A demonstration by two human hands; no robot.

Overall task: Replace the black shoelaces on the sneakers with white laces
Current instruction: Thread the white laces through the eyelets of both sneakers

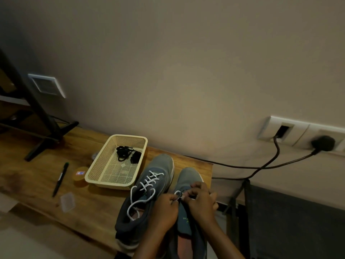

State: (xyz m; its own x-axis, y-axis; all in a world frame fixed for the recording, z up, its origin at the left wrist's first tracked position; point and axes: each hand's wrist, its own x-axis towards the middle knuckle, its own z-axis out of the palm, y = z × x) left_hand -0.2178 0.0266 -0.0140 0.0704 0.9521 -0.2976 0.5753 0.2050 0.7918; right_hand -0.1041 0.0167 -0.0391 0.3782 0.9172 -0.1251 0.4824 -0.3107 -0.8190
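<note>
head view, both hands apparently pinching white lace (178, 193)

Matt grey cloth sneakers (155, 186) sit on grained wooden table (89, 208) beside perforated plastic basket (110, 182).

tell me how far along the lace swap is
Done: black laces lie in the basket; the left sneaker is laced white. In hand: left hand and right hand work a white lace on the right sneaker. Left: finishing it.
</note>
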